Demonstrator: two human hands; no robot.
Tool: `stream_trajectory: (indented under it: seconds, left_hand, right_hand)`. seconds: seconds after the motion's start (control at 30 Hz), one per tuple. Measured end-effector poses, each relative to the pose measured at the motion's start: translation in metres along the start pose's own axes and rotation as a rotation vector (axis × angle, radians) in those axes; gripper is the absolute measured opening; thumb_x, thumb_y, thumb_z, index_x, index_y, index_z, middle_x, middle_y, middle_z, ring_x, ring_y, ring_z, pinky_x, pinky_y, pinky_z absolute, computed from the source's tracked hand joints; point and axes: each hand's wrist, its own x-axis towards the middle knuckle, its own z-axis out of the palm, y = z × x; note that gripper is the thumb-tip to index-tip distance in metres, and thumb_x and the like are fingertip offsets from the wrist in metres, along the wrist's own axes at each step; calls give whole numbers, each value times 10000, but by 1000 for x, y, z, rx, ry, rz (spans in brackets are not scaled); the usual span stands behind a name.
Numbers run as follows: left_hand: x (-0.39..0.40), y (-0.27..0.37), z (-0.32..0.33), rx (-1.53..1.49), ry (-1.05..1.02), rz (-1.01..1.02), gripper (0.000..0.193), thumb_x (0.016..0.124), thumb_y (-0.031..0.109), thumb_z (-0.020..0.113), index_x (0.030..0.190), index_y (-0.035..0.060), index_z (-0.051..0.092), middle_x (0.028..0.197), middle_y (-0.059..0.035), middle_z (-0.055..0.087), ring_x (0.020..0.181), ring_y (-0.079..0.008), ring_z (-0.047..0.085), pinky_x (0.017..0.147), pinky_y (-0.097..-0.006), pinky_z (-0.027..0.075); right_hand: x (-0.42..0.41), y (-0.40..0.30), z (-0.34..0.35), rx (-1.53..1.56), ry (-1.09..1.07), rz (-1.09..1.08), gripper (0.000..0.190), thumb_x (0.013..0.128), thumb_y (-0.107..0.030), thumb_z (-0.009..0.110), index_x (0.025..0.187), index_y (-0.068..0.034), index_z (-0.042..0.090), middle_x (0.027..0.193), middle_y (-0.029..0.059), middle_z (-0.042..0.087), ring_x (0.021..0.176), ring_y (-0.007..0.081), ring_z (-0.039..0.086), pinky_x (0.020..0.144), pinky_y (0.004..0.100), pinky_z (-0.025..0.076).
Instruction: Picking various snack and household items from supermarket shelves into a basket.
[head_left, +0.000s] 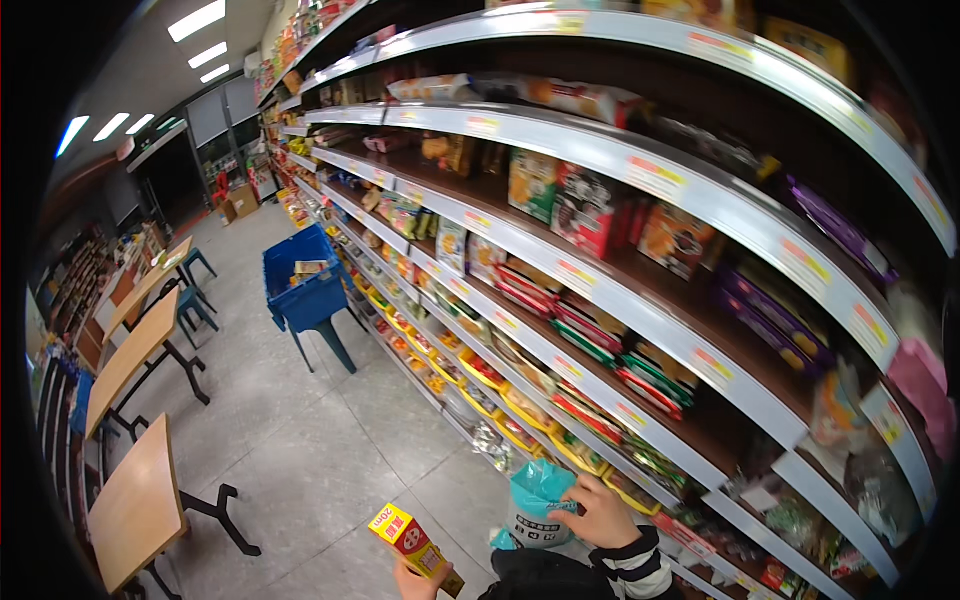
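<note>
My left hand, low in the head view, holds a long yellow and red cardboard box with writing on it, tilted up and to the left. To the right of it, my right hand reaches over a teal and white plastic bag, its bent fingers closed at the bag's upper edge. The bag is open at the top and bears dark printing; what it contains cannot be seen. Dark clothing hides part of its base.
Shelves of packaged snacks curve along the right side. A blue plastic crate stands on a dark stool beside them. Wooden-topped tables line the left, with more stools behind. Cardboard boxes lie farther back on the grey tiled floor.
</note>
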Motion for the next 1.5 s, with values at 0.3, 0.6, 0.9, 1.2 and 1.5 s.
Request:
stream_trajectory:
  seconds: [0.3,0.6,0.9,1.2,1.5]
  left_hand:
    - [141,14,-102,-158,363,173,628,594,-36,716,1155,-16,436,982,-130,587,912,-256,612,824,-377,497]
    - [267,-30,-283,-508,621,-162,502,744,48,659,1211,34,476,1079,-148,583,925,-291,602,802,-413,507]
    - [500,29,-338,-639,220,-165,363,820,122,594,1127,2,441,1022,-174,584,916,-334,603,787,-461,512]
    - [714,40,-258,-825,-277,-611,537,846,328,520,1228,-28,395,1095,-204,561,893,-280,583,777,-381,505]
    - [895,78,-260,-1021,-268,-528,558,866,376,480,1311,59,363,1188,-206,553,904,-274,603,768,-384,502]
  right_hand:
    - [192,-53,100,32,-291,-329,267,810,-327,655,861,-74,584,881,84,490,704,300,581,598,399,467]
    - [338,-108,239,82,-472,-335,268,819,-325,635,878,-74,560,887,96,480,679,327,575,593,428,459]
    - [462,-153,284,134,-159,-148,257,790,-302,690,837,-69,593,855,89,498,690,299,576,587,384,450]
    - [598,-117,306,13,-42,157,271,756,-301,728,821,-59,626,842,84,517,665,264,582,583,368,455]
    - [784,-118,329,7,-76,81,262,776,-288,711,823,-58,595,874,78,508,682,289,575,579,390,449]
